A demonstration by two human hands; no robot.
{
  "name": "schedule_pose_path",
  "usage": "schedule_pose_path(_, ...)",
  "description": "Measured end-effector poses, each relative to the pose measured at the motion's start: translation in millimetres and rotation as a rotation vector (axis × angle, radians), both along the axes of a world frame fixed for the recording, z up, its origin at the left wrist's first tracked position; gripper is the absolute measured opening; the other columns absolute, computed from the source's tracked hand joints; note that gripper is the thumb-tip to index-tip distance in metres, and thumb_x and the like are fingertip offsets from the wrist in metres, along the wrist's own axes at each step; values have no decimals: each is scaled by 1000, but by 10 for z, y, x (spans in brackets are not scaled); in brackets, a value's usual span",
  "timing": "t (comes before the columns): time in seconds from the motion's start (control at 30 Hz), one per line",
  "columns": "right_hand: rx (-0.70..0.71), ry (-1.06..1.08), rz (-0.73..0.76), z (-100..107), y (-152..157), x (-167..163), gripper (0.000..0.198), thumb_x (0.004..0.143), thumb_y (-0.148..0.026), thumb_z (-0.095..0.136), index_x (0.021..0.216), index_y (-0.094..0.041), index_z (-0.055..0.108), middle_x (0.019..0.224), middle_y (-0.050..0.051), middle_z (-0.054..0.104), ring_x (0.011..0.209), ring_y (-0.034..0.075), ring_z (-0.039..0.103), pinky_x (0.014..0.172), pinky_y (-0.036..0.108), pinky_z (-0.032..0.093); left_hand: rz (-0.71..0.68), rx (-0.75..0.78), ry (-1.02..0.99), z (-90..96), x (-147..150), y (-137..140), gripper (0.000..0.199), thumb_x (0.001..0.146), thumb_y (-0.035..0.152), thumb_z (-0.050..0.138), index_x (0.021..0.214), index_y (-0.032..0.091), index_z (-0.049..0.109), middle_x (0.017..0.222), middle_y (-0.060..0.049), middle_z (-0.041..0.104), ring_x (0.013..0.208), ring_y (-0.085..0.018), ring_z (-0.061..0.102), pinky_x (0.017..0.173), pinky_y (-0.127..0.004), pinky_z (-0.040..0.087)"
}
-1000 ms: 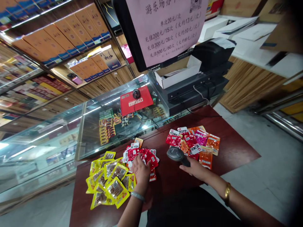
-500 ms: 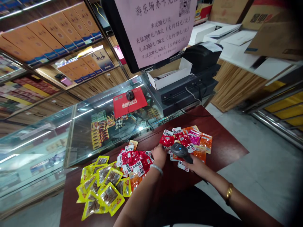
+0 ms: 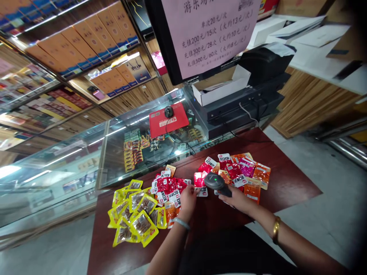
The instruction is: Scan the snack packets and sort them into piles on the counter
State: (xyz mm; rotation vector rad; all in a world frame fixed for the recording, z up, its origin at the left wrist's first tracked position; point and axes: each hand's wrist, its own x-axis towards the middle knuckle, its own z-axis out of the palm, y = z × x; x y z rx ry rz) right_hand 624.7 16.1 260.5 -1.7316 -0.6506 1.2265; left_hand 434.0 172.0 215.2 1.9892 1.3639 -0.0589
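My right hand (image 3: 233,199) is closed around the handle of a black barcode scanner (image 3: 215,181), whose top light glows green. The scanner's head points left, above the snack packets. My left hand (image 3: 188,198) pinches the edge of a red snack packet (image 3: 200,178) with a white header, just left of the scanner head. Beside and beyond the scanner lies a spread of red, orange and pink packets (image 3: 247,167). At my left hand's outer side is a heap of red packets (image 3: 172,186), with yellow snack packets (image 3: 142,224) further left. Fingers partly hide the held packet's header.
The packets lie on a dark red-brown tabletop (image 3: 289,187). Beyond it stands a glass display case (image 3: 114,160) with a red mat (image 3: 182,118) and a black mouse (image 3: 169,111). A monitor back with a pink notice (image 3: 212,38) and an open white box (image 3: 222,88) are behind.
My left hand has come back leftward and nearer my body, drawing the red packet beside the scanner. The scanner's light has gone from blue to green. The camera view has shifted left.
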Motion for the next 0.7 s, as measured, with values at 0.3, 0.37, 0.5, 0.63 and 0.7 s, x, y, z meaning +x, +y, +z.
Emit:
schedule_pose_path(0.3, -8, 19, 28, -81, -92, -97, 43, 73, -37, 72, 113, -20, 69, 95, 6, 75, 87, 27, 69, 79, 39, 55, 13, 533, 188, 239, -342, 299, 47, 85, 43, 60, 125, 17, 53, 125, -13, 59, 120, -29, 49, 104, -42, 35)
schedule_pose_path(0.37, -38, 11, 18, -131, -140, -65, 47, 74, -38, 71, 116, -19, 67, 96, 7, 75, 89, 28, 68, 80, 39, 54, -93, 485, 109, 114, 69, 332, 41, 86, 42, 59, 120, 19, 56, 120, -11, 61, 116, -26, 52, 102, -38, 37)
schedule_pose_path(0.5, -69, -13, -33, -180, -223, 12, 48, 71, -41, 73, 113, -18, 67, 95, 8, 75, 91, 29, 68, 81, 41, 53, -157, 354, 137, -131, 890, 404, 46, 83, 47, 64, 119, 19, 60, 115, -12, 64, 111, -27, 55, 97, -38, 39)
schedule_pose_path(0.63, -81, -14, -73, -176, -279, 60, 49, 71, -43, 71, 114, -19, 66, 89, 6, 75, 88, 29, 68, 75, 39, 53, -188, 252, 231, -207, 1224, 510, 38, 75, 48, 72, 97, 17, 67, 109, -15, 66, 111, -30, 56, 89, -37, 41)
schedule_pose_path(0.7, -88, -17, -69, -173, -292, 73, 50, 72, -43, 70, 115, -19, 65, 87, 6, 75, 87, 29, 68, 72, 38, 53, -160, 139, 195, -227, 1199, 556, 31, 76, 45, 71, 90, 17, 66, 99, -13, 69, 100, -27, 62, 83, -34, 43)
